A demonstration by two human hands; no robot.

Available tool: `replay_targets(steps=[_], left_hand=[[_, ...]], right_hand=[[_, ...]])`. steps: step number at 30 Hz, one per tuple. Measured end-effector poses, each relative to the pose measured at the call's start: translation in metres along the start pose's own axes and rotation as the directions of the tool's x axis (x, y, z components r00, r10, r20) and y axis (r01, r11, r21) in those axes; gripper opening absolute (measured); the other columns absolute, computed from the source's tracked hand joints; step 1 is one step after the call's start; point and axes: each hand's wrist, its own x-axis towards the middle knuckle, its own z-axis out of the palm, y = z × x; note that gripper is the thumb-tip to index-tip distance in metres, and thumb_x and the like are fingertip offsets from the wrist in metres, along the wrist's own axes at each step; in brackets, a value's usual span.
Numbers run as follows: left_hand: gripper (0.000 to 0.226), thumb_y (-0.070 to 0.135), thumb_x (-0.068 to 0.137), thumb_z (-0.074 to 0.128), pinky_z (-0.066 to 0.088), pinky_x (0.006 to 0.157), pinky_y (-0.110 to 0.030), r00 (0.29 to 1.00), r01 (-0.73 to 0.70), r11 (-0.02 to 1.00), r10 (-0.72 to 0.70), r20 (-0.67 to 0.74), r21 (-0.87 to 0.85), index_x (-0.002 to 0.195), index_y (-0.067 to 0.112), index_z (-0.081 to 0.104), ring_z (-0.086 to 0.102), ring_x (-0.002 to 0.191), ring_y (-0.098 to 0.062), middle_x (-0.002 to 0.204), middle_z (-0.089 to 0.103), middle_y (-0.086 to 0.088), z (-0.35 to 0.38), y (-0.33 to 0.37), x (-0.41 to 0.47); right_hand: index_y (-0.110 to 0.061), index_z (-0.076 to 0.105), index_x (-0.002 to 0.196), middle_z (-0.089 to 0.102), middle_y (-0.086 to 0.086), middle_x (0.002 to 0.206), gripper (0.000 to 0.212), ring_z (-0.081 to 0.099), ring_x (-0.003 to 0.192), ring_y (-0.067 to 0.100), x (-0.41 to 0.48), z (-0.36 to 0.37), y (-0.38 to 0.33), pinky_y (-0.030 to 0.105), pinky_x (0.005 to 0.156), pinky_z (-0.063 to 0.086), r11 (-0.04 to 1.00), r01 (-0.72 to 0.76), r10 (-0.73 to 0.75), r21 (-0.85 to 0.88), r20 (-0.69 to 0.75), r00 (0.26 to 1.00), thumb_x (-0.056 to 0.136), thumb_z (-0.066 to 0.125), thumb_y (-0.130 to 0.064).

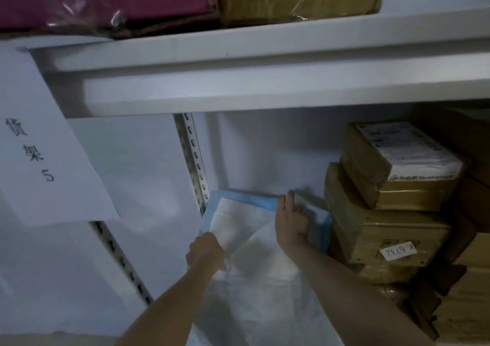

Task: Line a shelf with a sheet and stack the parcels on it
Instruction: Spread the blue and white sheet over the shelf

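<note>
A slotted steel upright (195, 160) stands against a white wall (259, 146). Above it runs a white shelf board (265, 85); left of it hangs a paper sign (39, 146). The light is dim.

White sheet (265, 300) (blue-edged) spread, rumpled; taped brown parcels (371, 229) stacked beside, right.

Near end of sheet (254, 292) cut off by bottom edge; left hand (205, 251) fingertips buried in its fold; label (408, 149) print on top parcel (371, 165) blurred, unreadable; parcel stack (384, 229) cropped at right.
</note>
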Motion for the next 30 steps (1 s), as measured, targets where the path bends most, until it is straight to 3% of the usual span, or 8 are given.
replay_targets(steps=[5,11,14,16,20,23,25,30], left_hand=[[0.027,0.017,0.092,0.043,0.048,0.086,-0.037,0.992,0.0,0.988,-0.02,-0.128,-0.154,0.117,0.008,0.048,0.059,0.108,-0.03,0.117,0.059,-0.012,-0.004,-0.007,0.009],[0.035,0.006,0.09,0.047,0.049,0.083,-0.046,0.918,-0.038,0.949,-0.09,-0.386,-0.312,0.123,0.002,0.038,0.055,0.108,-0.036,0.12,0.049,-0.018,-0.011,0.001,0.007],[0.063,0.011,0.086,0.054,0.043,0.095,-0.043,0.975,0.041,0.966,-0.094,-0.201,-0.254,0.139,0.013,0.021,0.045,0.122,-0.033,0.133,0.034,-0.014,-0.003,-0.001,0.011],[0.075,0.014,0.087,0.055,0.039,0.101,-0.045,0.995,0.088,0.973,-0.098,-0.035,-0.212,0.147,0.021,0.011,0.039,0.129,-0.034,0.143,0.025,-0.011,0.001,-0.002,0.013],[0.062,0.014,0.087,0.054,0.042,0.104,-0.035,0.983,0.101,0.979,-0.07,0.169,-0.177,0.143,0.003,0.031,0.047,0.13,-0.029,0.143,0.043,-0.014,0.005,-0.004,0.012],[0.066,0.018,0.086,0.054,0.042,0.103,-0.04,0.988,0.147,0.961,-0.129,0.089,-0.233,0.143,0.002,0.025,0.044,0.13,-0.03,0.142,0.04,-0.015,-0.001,-0.003,0.008],[0.058,0.021,0.088,0.052,0.042,0.1,-0.041,0.998,0.057,0.991,-0.054,0.03,-0.124,0.14,0.009,0.028,0.042,0.128,-0.029,0.137,0.037,-0.013,-0.007,0.0,0.004],[0.044,0.016,0.086,0.054,0.044,0.098,-0.039,0.979,-0.204,0.977,0.203,-0.023,-0.058,0.13,0.015,0.047,0.045,0.12,-0.03,0.127,0.042,-0.011,-0.026,0.002,0.016]], right_hand=[[-0.012,0.049,0.138,0.043,0.008,0.143,0.038,0.052,0.125,0.026,0.024,0.009,-0.005,0.037,0.095,0.046,0.994,0.107,-0.096,-0.022,0.276,0.956,0.102,0.036,-0.009],[0.0,0.056,0.129,0.052,0.02,0.13,0.045,0.059,0.111,0.026,0.03,0.005,-0.027,0.034,0.083,0.052,0.999,-0.027,0.031,0.027,-0.134,0.991,0.087,0.064,-0.016],[-0.014,0.0,0.155,-0.004,0.02,0.16,0.088,0.014,0.144,0.042,0.025,0.01,-0.028,0.056,0.101,0.038,0.984,-0.062,0.051,0.17,0.069,0.996,0.09,0.06,-0.013],[-0.024,-0.013,0.153,-0.02,0.015,0.159,0.086,-0.002,0.145,0.046,0.019,0.014,-0.026,0.062,0.107,0.028,0.984,-0.105,0.074,0.146,0.203,0.976,0.096,0.051,-0.015],[-0.001,0.024,0.15,0.02,0.025,0.156,0.049,0.023,0.143,0.041,0.025,0.022,-0.02,0.051,0.113,0.025,0.948,-0.305,0.218,0.093,0.508,0.833,0.102,0.032,-0.009],[-0.011,0.069,0.11,0.066,0.01,0.114,0.038,0.063,0.105,0.024,0.025,0.014,-0.036,0.036,0.086,0.05,0.988,-0.123,0.104,0.093,0.193,0.976,0.088,0.038,-0.007],[-0.02,0.077,0.081,0.069,-0.004,0.083,0.033,0.066,0.079,0.011,0.023,-0.008,-0.044,0.025,0.067,0.05,0.999,-0.029,0.024,0.041,0.128,0.991,0.074,0.046,-0.019],[-0.008,0.047,0.136,0.043,0.007,0.141,0.038,0.047,0.128,0.027,0.059,0.004,-0.083,0.042,0.099,0.043,0.968,0.182,-0.212,0.17,0.18,0.961,0.098,0.049,-0.012]])
